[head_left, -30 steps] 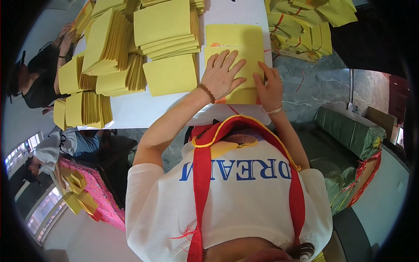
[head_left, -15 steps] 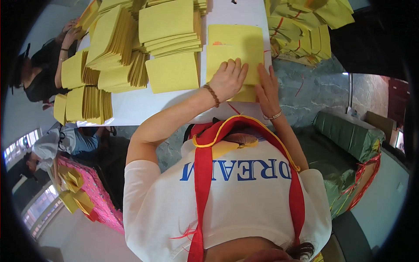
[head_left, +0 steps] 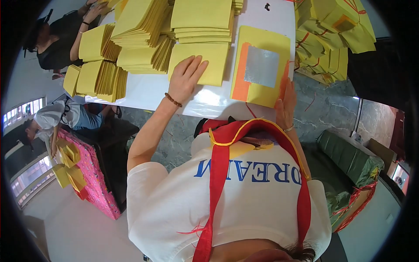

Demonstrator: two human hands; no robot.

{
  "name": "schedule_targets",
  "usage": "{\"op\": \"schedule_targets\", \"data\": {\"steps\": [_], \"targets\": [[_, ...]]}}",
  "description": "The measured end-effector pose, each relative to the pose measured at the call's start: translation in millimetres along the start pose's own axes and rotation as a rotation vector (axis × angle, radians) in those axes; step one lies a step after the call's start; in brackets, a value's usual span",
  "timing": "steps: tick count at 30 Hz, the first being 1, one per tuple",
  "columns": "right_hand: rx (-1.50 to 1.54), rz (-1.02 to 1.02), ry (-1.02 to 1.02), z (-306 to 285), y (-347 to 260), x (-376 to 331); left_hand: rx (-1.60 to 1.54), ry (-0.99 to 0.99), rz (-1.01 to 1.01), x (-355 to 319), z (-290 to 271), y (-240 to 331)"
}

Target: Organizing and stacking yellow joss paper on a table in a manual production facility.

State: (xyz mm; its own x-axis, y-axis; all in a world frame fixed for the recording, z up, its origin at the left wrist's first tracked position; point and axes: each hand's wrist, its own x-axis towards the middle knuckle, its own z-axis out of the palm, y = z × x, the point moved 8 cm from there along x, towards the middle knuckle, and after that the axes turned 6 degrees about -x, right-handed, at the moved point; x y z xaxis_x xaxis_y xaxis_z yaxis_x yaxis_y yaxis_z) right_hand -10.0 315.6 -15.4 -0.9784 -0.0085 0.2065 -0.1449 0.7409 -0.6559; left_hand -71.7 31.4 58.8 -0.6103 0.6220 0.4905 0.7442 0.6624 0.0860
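Nearest the camera is the person's white shirt with a red strap point(head_left: 218, 174) over it, filling the lower middle of the view. Beyond it runs the near edge of the white table point(head_left: 209, 102), with a grey marbled floor point(head_left: 331, 109) showing to the right of it.

The right hand point(head_left: 286, 102) lies at that near edge with fingers straight and together, flat against the right side of a yellow paper stack whose top sheet carries an orange panel and a silver foil square point(head_left: 261, 66); it pinches nothing. The left hand point(head_left: 187, 78), a bead bracelet at the wrist, lies flat with fingers spread on a plain yellow paper stack point(head_left: 205, 61) just left of the foil one. A narrow strip of bare tabletop separates the two stacks.

Farther on, taller piles of yellow sheets point(head_left: 144, 26) crowd the table's far and left parts. Tied yellow bundles point(head_left: 331, 30) sit past the right edge. At the far left corner another person's arm point(head_left: 85, 30) reaches the table.
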Motion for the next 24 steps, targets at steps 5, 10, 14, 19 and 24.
{"op": "schedule_targets", "data": {"steps": [5, 10, 14, 19, 24], "targets": [[0.117, 0.046, 0.041, 4.2, 13.8, -10.5, -0.118, -0.285, -0.134, -30.9, 52.6, -29.2], [0.218, 0.265, 0.070, 10.1, 41.4, -34.7, -0.160, -0.324, -0.128, -44.0, 64.0, -27.5], [0.152, 0.231, 0.064, 17.0, 43.0, -33.3, -0.065, -0.352, -0.129, -45.0, 71.3, -29.7], [0.259, 0.289, 0.027, 17.2, 39.7, -33.0, -0.077, -0.346, -0.135, -48.5, 72.8, -30.2], [0.890, 0.441, 0.003, 49.0, 60.7, -41.1, -0.065, -0.364, -0.144, -50.1, 75.8, -31.5]]}}
